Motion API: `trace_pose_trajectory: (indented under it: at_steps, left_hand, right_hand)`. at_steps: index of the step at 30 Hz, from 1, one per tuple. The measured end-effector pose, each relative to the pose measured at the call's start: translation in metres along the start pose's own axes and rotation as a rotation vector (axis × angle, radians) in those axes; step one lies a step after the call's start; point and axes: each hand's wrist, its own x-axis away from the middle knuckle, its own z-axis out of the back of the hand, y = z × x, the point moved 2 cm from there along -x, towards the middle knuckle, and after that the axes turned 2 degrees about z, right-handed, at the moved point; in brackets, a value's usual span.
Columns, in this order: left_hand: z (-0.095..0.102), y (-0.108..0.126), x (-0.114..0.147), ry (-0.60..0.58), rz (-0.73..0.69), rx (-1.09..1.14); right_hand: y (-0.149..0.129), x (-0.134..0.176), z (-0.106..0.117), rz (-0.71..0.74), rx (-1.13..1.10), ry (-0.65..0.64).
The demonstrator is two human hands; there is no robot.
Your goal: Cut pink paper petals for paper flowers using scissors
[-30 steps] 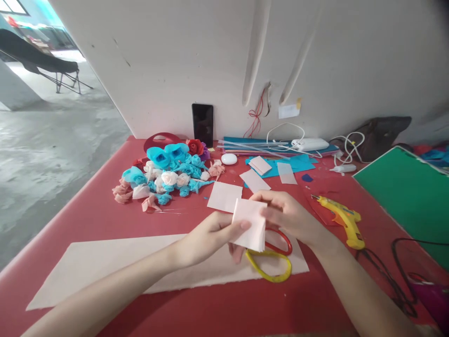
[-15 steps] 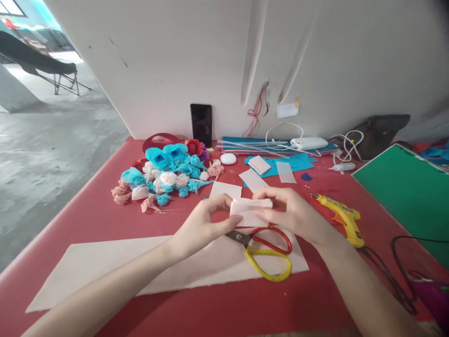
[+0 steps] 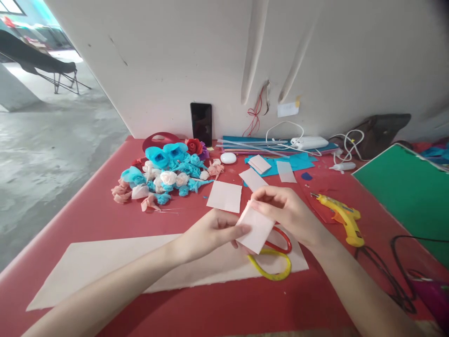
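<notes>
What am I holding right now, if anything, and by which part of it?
Pale pink paper: your left hand holds its left side, thumb on top; your right hand holds its upper edge.

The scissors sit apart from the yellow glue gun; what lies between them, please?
The head view shows the right end of the long pale sheet, the right wrist, then red tabletop between scissors and glue gun.

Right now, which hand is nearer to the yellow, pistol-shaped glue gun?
The right hand, left of the glue gun; the left hand is farther off to the left.
</notes>
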Motion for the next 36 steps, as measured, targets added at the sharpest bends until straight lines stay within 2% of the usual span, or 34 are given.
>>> trace_pose_trajectory:
  at_steps: [3,6,9,12,15,20,22,25,27,30,32,36]
  left_hand:
    - [0.002,0.001,0.000,0.047,-0.029,0.018]
    - [0.004,-0.002,0.000,0.078,-0.065,0.103]
    - [0.003,-0.007,-0.003,-0.010,-0.109,0.343]
    - [0.000,-0.011,-0.007,-0.131,-0.105,0.543]
    - [-0.001,-0.012,-0.008,-0.126,-0.115,0.525]
    - [0.001,-0.015,-0.005,-0.058,-0.009,0.351]
    - [0.000,-0.014,-0.004,-0.045,-0.010,0.352]
    - [0.000,-0.013,-0.004,0.046,-0.059,0.402]
    - [0.000,-0.011,-0.004,0.104,-0.087,0.409]
    - [0.000,-0.009,-0.003,0.161,-0.133,0.380]
    - [0.000,-0.008,-0.003,0.198,-0.158,0.367]
    - [-0.002,-0.009,-0.002,0.241,-0.176,0.356]
  right_hand:
    - [-0.001,-0.001,0.001,0.007,0.000,-0.007]
    - [-0.001,0.000,0.001,0.004,-0.032,-0.070]
    - [0.000,0.000,0.003,0.058,-0.090,-0.124]
    - [0.000,0.000,0.005,0.214,-0.147,-0.166]
    - [0.003,0.000,0.005,0.277,-0.225,-0.254]
    - [0.005,0.000,0.001,0.215,-0.340,-0.337]
    - [0.005,-0.002,-0.001,0.189,-0.378,-0.287]
    - [0.003,-0.006,-0.001,0.119,-0.373,-0.059]
    - [0.001,-0.005,-0.001,0.069,-0.276,0.027]
    - [-0.002,0.001,-0.004,0.011,-0.127,-0.047]
    - [-0.002,0.005,-0.007,-0.003,-0.116,-0.096]
    - [-0.001,0.007,-0.008,0.024,-0.067,-0.050]
